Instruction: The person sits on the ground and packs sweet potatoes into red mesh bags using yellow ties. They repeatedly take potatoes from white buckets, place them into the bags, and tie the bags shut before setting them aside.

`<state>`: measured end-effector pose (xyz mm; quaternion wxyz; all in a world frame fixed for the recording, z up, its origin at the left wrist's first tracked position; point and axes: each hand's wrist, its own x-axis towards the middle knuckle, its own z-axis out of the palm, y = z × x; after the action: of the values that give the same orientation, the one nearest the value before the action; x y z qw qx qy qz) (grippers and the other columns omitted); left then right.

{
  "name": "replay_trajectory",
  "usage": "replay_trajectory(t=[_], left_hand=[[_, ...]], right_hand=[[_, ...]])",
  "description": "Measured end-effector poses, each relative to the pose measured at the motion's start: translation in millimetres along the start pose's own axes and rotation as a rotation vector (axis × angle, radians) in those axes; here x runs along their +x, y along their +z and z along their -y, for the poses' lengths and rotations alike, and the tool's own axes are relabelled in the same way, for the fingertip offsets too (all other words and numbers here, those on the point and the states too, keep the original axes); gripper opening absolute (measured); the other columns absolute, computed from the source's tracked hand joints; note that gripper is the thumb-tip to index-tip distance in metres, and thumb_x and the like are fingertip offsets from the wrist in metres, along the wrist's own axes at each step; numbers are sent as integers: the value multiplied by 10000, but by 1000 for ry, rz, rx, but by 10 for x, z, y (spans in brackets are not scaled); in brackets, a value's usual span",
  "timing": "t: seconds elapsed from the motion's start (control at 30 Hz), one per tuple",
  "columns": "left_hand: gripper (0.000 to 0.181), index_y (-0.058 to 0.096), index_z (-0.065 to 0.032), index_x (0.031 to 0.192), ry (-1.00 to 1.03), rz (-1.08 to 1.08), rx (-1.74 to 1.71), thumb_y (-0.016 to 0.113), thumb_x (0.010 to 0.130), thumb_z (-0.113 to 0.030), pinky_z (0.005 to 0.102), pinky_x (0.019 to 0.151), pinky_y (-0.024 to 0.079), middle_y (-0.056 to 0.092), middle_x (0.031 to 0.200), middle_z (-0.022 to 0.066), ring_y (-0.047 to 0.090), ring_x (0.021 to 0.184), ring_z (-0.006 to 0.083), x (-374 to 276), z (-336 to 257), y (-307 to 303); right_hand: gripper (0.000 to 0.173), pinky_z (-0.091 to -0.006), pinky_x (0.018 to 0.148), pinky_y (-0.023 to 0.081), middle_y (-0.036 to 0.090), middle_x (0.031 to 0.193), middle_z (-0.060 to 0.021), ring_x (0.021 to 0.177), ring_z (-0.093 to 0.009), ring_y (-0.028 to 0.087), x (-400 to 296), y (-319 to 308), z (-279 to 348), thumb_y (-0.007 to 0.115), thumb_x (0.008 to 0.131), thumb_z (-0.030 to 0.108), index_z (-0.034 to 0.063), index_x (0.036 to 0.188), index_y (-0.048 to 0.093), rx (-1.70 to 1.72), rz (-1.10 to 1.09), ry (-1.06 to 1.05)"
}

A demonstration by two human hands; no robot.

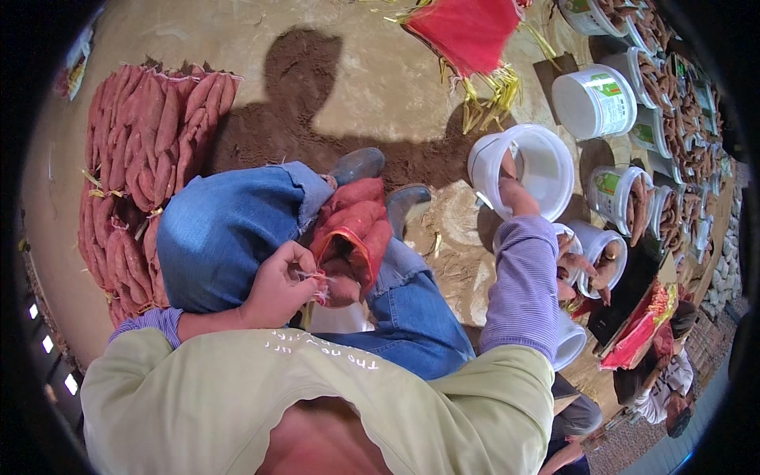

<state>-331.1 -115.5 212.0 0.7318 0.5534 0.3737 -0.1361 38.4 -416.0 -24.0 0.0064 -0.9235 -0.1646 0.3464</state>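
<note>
Between my legs stands a red mesh bag (350,231) packed with sweet potatoes, its mouth open towards me. My left hand (288,282) pinches the edge of that mouth, where whitish strands show between thumb and fingers. One sweet potato (342,290) lies at the opening. My right arm reaches out to the right, and my right hand (515,187) is inside a white plastic bucket (555,208) that lies tilted towards me. The bucket's wall partly hides the fingers, so whether they hold anything cannot be told.
Filled mesh bags of sweet potatoes (133,136) are stacked at left. Empty red mesh bags (466,32) with yellow ties lie ahead. An upturned bucket (594,101) and many buckets of sweet potatoes (617,199) stand at right. Other people (668,380) sit at lower right.
</note>
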Motion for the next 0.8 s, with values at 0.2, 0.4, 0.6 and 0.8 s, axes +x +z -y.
replay_trajectory(t=[0.2,0.4,0.6,0.8], left_hand=[[360,419,-10,1079,-85,-104,-45,638,793,-27,247,675,496,492,943,72,578,795,105,23,-100,105],[362,446,-33,1042,113,-213,474,685,783,-114,259,611,455,515,878,55,500,646,116,89,103,118],[47,430,-34,915,286,-132,105,470,938,-46,244,555,420,505,737,22,474,640,70,118,375,-8],[23,428,-37,934,265,-128,72,440,953,-38,240,619,425,483,769,27,466,682,72,28,280,90]], right_hand=[[375,-477,845,438,622,1077,-205,994,-416,580,-499,-218,51,439,917,326,158,1250,474,26,-189,-99],[358,-298,866,439,614,1063,-168,965,-208,588,-2396,-1356,827,535,937,159,-57,1216,479,404,-514,-209],[342,-168,413,190,476,621,56,443,-7,330,-4053,-1428,1805,542,929,195,-43,1175,551,1155,-231,-163],[277,-248,635,477,663,740,-66,688,-82,580,-4106,-1005,2589,623,864,137,-18,1093,609,762,-267,-180]])
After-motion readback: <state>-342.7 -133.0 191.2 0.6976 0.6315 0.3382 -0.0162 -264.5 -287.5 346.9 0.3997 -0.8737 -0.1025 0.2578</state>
